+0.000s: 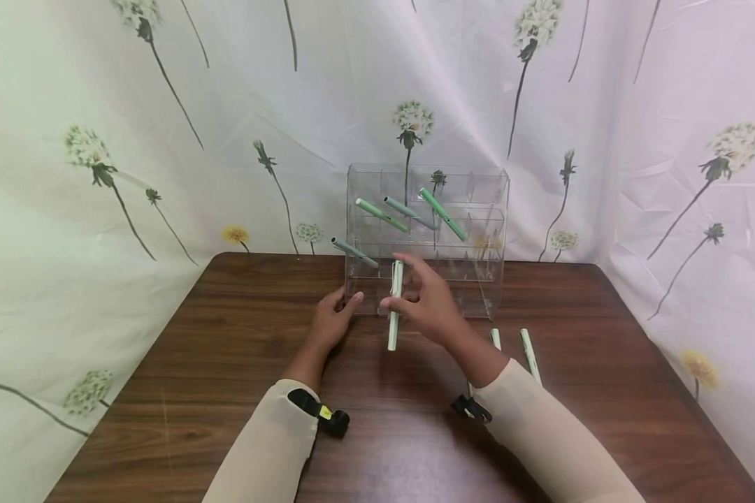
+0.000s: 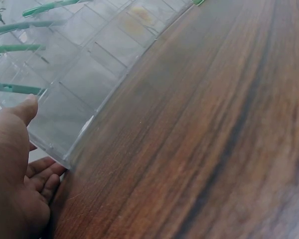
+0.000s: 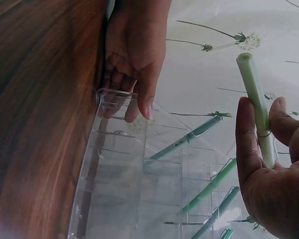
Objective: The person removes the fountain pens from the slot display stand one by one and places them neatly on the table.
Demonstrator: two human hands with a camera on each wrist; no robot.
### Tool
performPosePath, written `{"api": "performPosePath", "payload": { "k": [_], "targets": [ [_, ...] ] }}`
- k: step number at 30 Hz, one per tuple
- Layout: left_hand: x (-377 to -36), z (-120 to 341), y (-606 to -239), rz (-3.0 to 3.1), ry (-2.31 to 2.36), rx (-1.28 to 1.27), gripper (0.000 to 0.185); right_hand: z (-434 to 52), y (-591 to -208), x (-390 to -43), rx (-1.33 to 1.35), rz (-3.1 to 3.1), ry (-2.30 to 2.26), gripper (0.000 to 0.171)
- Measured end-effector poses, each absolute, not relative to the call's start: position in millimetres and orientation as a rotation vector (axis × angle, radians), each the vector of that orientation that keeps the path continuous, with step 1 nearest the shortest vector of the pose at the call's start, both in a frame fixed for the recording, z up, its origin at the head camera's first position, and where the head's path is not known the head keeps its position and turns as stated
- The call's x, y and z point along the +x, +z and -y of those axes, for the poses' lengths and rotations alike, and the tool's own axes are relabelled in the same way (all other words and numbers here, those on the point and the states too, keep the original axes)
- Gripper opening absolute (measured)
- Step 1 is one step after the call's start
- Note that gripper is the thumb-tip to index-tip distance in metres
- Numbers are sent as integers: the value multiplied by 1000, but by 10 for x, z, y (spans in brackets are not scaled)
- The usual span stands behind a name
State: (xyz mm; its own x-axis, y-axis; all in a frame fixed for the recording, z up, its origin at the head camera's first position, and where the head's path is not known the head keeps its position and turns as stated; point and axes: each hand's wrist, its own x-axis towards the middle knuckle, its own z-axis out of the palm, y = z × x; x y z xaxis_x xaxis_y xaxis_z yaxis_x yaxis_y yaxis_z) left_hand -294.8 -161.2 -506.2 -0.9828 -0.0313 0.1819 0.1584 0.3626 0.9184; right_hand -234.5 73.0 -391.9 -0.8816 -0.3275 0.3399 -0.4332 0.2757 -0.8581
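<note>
A clear tiered plastic organizer (image 1: 499, 265) stands at the back of the table. My left hand (image 1: 332, 323) holds its lower left corner, the thumb by the front and the other fingers round the side, as the left wrist view shows too. Between the thumb and fingers of my right hand (image 1: 433, 302) is a pale green pen (image 1: 394, 307), pinched nearly upright in front of the lower left compartments. Leaning in the organizer are a light green pen (image 1: 382, 214), a grey-green pen (image 1: 410, 212), a bright green pen (image 1: 443, 214) and, lower left, a dark green pen (image 1: 354, 252).
Right of my right forearm, two pale pens (image 1: 530, 355) lie on the brown wooden table (image 1: 226, 363), one partly hidden by the sleeve. A white curtain (image 1: 226, 105) printed with dandelions hangs behind the organizer and along both sides.
</note>
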Motion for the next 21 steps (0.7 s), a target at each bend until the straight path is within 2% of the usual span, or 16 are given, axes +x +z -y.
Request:
{"api": "performPosePath", "payload": {
  "k": [7,14,21],
  "targets": [
    [-2944,1612,-5052,2474,-1657,-126,60,-824,-3962,-2300,632,2528,1854,91],
    [-2939,1614,-5036,2489,-1641,-121,61,-954,-3988,-2247,652,2654,1795,94],
    [-2931,1609,-5037,2478,-1653,-121,60,-1086,-4082,-2220,569,2680,1868,87]
  ]
}}
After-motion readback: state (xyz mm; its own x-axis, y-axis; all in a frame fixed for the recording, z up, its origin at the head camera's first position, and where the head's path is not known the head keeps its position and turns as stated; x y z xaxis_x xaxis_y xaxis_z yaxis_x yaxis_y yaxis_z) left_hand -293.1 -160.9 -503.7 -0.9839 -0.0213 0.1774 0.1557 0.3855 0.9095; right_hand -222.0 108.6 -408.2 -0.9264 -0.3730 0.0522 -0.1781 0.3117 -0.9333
